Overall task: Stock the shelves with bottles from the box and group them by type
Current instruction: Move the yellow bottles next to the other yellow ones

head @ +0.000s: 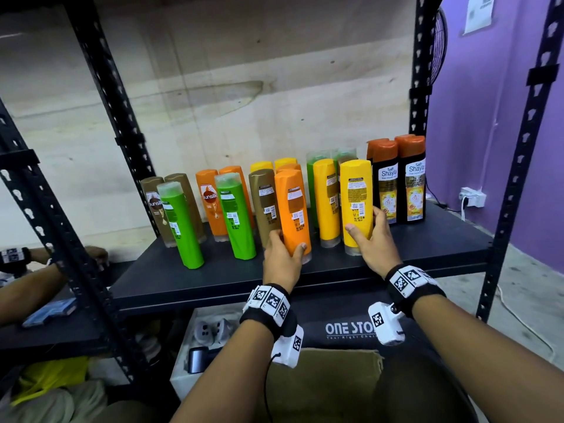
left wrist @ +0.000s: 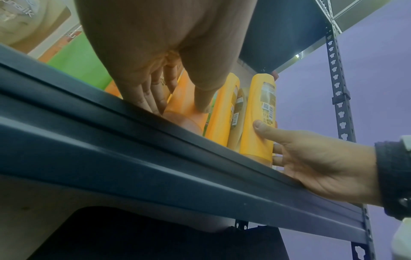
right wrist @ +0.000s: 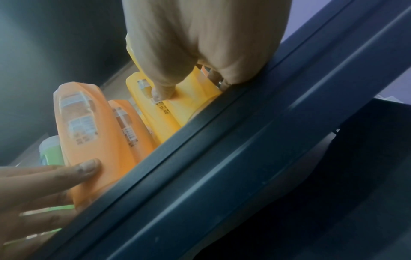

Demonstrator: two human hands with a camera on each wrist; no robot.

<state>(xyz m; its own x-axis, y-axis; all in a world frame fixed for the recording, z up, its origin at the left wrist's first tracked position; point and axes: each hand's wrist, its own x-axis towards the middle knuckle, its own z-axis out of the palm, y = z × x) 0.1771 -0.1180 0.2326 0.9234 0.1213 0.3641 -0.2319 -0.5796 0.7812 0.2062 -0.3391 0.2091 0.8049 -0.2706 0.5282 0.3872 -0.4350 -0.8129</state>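
Observation:
On the dark shelf (head: pixel 412 248) stand several bottles, cap down: brown, green, orange, yellow, and two black ones (head: pixel 399 184) at the right. My left hand (head: pixel 283 250) grips an orange bottle (head: pixel 293 209) near its base at the shelf's front middle; thumb and fingers wrap it in the left wrist view (left wrist: pixel 189 105). My right hand (head: pixel 374 239) grips a yellow bottle (head: pixel 357 203) next to the black ones, thumb across its front (right wrist: pixel 184 98). The orange bottle (right wrist: pixel 89 132) also shows there. The cardboard box (head: pixel 323 386) sits below the shelf.
Black perforated uprights (head: pixel 100 87) frame the rack. Another person's arm (head: pixel 45 270) rests on the neighbouring shelf at the left. A black bag (head: pixel 345 329) lies under the shelf. A purple wall (head: pixel 488 117) with a socket stands at the right.

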